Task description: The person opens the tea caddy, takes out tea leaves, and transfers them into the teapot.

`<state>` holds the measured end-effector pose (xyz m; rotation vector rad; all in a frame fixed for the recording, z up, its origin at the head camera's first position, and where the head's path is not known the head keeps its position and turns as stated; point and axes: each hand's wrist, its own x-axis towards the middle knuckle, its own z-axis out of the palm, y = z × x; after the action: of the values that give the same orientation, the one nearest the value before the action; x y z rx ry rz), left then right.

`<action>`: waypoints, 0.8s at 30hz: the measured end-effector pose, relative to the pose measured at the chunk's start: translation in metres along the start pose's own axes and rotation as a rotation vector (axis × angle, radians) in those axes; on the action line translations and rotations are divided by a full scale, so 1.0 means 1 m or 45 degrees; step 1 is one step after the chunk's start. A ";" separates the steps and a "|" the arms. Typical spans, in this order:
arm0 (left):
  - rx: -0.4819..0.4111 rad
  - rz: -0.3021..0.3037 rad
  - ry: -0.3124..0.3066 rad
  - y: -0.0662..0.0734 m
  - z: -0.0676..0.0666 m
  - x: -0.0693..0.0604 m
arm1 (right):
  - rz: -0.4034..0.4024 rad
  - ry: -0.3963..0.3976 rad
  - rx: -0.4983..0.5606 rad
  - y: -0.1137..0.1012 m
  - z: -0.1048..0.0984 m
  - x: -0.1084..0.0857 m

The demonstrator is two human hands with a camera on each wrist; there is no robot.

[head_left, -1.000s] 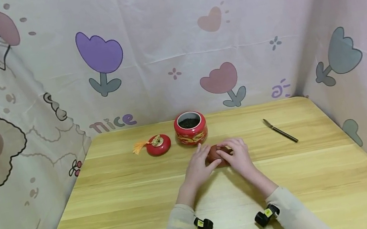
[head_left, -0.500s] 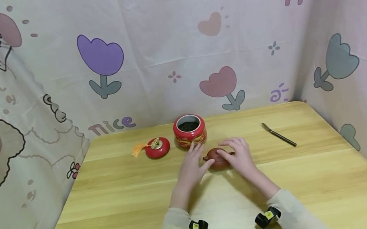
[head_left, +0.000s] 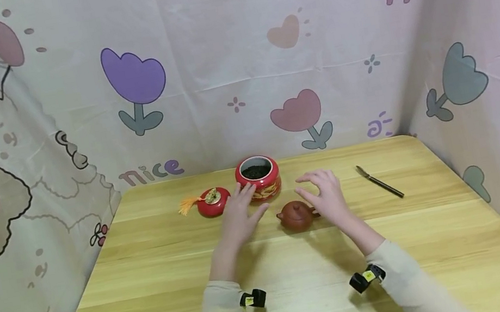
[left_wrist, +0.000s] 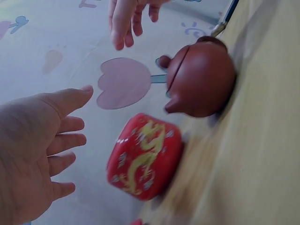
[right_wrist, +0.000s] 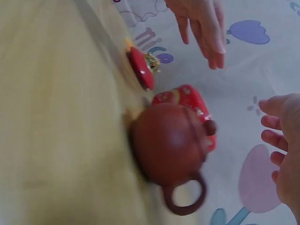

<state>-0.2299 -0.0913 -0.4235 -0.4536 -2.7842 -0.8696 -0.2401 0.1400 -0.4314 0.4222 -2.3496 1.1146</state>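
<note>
A small brown clay teapot (head_left: 296,216) with its lid on stands on the table, spout to the left and handle to the right. My left hand (head_left: 236,218) hovers left of it, fingers spread, near the red jar; it holds nothing. Above the teapot's handle side is my right hand (head_left: 326,195), thumb and fingers apart and nothing between them. Behind the teapot stands an open red jar (head_left: 259,183) with a gold dragon and dark loose contents. The teapot's handle (right_wrist: 185,199) shows whole in the right wrist view.
A red lid (head_left: 213,203) with an orange tassel lies left of the jar. Farther right, a slim dark-handled tool (head_left: 380,181) with a narrow metal tip lies on the wooden table (head_left: 302,290). Printed cloth (head_left: 212,46) hangs behind the table and along the sides.
Both hands have come away from the teapot, the left one moving left and the right one lifting. The teapot, largely covered before, now shows fully and stays in place.
</note>
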 end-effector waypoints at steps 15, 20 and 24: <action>0.213 0.038 0.162 -0.045 -0.043 0.008 | -0.215 -0.151 -0.230 -0.002 -0.003 0.058; 0.262 0.072 0.184 -0.062 -0.049 0.010 | -0.198 -0.302 -0.329 0.006 0.003 0.070; 0.337 0.067 0.127 -0.074 -0.051 0.014 | -0.191 -0.400 -0.401 0.014 0.010 0.077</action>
<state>-0.2642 -0.1758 -0.4169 -0.4242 -2.7278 -0.4883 -0.3133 0.1362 -0.4021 0.6832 -2.6540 0.6293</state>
